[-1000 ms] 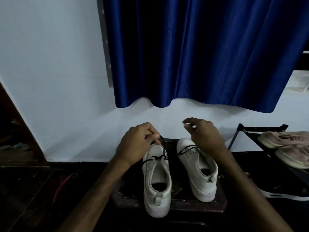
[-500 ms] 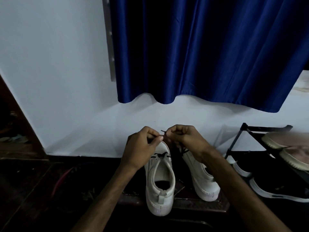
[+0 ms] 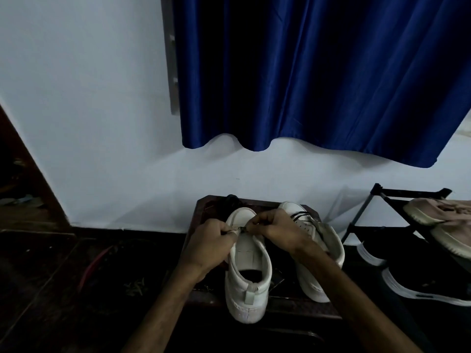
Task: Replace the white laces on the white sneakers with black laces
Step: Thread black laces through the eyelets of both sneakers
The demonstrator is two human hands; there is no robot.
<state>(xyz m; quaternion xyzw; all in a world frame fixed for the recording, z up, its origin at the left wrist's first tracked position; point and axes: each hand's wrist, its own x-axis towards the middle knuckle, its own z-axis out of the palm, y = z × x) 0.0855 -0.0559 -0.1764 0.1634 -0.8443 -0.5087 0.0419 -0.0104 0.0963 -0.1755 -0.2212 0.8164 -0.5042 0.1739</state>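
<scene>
Head view: a left sneaker and a right sneaker, both white, are set side by side on a dark stool, heels toward the camera. Over the stool's left half, a short stretch of black lace is pinched above the left sneaker's front by the curled fingers of the left hand and of the right hand, fingertips nearly meeting. Black lacing is seen across the right sneaker. A shoe rack is placed right of the stool; a blue curtain is hung above it.
</scene>
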